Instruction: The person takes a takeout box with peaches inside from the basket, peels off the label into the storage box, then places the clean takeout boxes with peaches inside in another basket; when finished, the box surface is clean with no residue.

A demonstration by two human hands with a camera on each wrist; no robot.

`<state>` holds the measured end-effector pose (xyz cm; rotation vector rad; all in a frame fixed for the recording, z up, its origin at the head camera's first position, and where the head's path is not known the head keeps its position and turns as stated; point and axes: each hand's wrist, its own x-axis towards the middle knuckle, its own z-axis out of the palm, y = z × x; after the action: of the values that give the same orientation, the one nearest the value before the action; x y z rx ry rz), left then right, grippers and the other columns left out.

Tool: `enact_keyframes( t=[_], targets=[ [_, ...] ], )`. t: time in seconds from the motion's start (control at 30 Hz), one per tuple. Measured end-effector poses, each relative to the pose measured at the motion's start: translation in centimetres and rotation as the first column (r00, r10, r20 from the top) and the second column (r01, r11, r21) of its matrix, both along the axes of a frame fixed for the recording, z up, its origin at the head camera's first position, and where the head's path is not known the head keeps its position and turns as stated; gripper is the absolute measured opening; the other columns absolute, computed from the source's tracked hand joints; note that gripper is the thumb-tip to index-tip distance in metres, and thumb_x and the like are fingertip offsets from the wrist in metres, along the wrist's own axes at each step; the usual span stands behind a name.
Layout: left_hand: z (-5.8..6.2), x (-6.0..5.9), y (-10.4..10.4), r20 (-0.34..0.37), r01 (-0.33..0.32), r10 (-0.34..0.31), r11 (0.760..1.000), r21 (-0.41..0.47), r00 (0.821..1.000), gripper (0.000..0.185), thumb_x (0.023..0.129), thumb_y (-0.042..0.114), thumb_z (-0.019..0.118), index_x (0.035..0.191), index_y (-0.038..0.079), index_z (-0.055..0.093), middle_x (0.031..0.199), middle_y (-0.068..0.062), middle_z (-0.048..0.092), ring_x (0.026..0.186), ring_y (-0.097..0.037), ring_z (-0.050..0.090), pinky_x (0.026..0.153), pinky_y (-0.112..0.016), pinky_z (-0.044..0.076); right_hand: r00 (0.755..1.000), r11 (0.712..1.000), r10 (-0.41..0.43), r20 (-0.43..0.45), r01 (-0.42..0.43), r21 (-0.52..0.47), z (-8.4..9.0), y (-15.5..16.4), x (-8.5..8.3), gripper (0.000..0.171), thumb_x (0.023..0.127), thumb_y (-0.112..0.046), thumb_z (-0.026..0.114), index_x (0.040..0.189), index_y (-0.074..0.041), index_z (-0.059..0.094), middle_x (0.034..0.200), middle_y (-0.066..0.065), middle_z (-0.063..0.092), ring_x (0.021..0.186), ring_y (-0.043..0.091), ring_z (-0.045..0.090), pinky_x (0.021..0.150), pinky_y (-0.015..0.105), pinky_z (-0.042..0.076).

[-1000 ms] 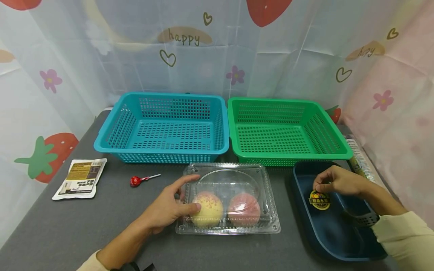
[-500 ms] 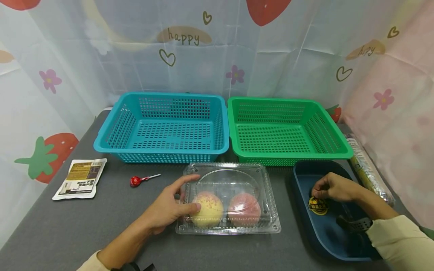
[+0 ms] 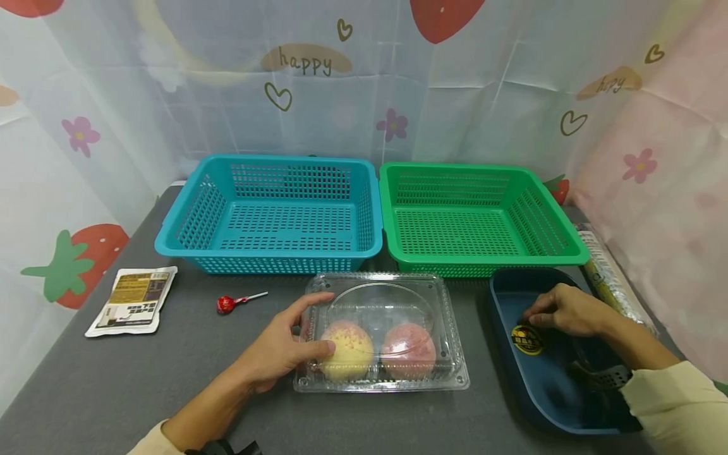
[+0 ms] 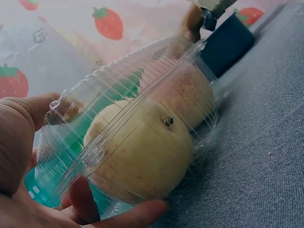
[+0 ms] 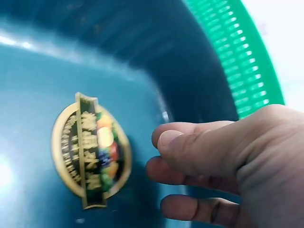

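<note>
My left hand (image 3: 281,351) grips the left edge of a clear plastic clamshell box (image 3: 392,385), thumb on its near left side. Inside sit two peaches, a yellow peach (image 3: 348,360) and a pink peach (image 3: 411,351). In the left wrist view the fingers of the left hand (image 4: 66,204) curl under the box's rim. My right hand (image 3: 569,309) is down in the dark blue tray (image 3: 563,404). Beside its fingertips lies an oval gold-and-black fruit sticker (image 3: 527,340). The right wrist view shows the sticker (image 5: 92,152) apart from the loosely curled fingers.
Behind stand a blue basket (image 3: 267,253) and a green basket (image 3: 489,260), side by side. A red lollipop (image 3: 226,304) and a white pouch (image 3: 133,300) lie to the left. A shiny wrapped roll (image 3: 614,284) lies behind the tray at the right.
The sticker has shifted slightly left in the tray, and the right fingertips, earlier over its upper edge, are now beside it. The left hand and box keep their place.
</note>
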<state>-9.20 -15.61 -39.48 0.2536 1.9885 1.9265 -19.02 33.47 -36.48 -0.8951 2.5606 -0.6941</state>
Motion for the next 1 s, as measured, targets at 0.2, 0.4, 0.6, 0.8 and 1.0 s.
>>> enact_keyframes(
  t=[0.2,0.4,0.6,0.8,1.0],
  targets=[
    [-0.2,0.0,0.0,0.002,0.009,-0.009,1.0,0.023,1.0,0.077,0.082,0.008,0.076,0.147,0.018,0.037,0.114,-0.031,0.039,0.08,-0.031,0.06,0.058,-0.042,0.055,0.993,0.998,0.001,-0.12,-0.008,-0.057,2.5,-0.3,0.4,0.015,0.091,-0.006,0.066,0.104,-0.002,0.073,0.099,0.003,0.07,0.086,0.008,0.063,0.068,0.029,0.053],
    [-0.3,0.0,0.0,-0.011,0.006,-0.006,1.0,0.024,1.0,0.077,0.081,0.007,0.076,0.147,0.018,0.038,0.116,-0.032,0.039,0.08,-0.03,0.06,0.057,-0.041,0.055,0.971,0.991,-0.108,-0.213,0.089,-0.098,6.4,-1.0,1.1,0.019,0.09,-0.006,0.067,0.108,-0.009,0.072,0.096,-0.005,0.068,0.083,0.007,0.062,0.065,0.028,0.052],
    [-0.3,-0.1,-0.2,-0.011,0.012,-0.012,0.999,0.034,1.0,0.078,0.08,0.005,0.077,0.146,0.019,0.039,0.119,-0.033,0.037,0.082,-0.032,0.059,0.059,-0.042,0.055,0.917,0.976,-0.219,-0.332,0.208,-0.069,9.7,-1.0,0.9,0.029,0.088,-0.009,0.071,0.118,-0.009,0.068,0.098,-0.001,0.06,0.08,0.008,0.053,0.067,0.02,0.048],
    [-0.3,-0.1,-0.3,-0.005,0.022,-0.022,0.998,0.055,1.0,0.077,0.08,0.005,0.076,0.146,0.019,0.039,0.12,-0.033,0.036,0.085,-0.032,0.059,0.063,-0.044,0.055,0.889,0.943,-0.331,-0.317,0.311,-0.116,11.4,-0.5,0.0,0.05,0.09,-0.01,0.07,0.136,-0.004,0.054,0.127,0.013,0.047,0.095,0.006,0.049,0.076,0.012,0.043],
    [-0.3,-0.2,-0.4,0.008,0.035,-0.035,0.997,0.066,0.999,0.078,0.08,0.005,0.076,0.146,0.019,0.038,0.121,-0.033,0.035,0.089,-0.034,0.057,0.067,-0.045,0.055,0.871,0.925,-0.381,-0.311,0.355,-0.137,11.7,0.2,-1.4,0.058,0.091,-0.013,0.068,0.143,-0.001,0.044,0.138,0.021,0.035,0.108,0.047,0.047,0.075,0.037,0.052]
  ],
)
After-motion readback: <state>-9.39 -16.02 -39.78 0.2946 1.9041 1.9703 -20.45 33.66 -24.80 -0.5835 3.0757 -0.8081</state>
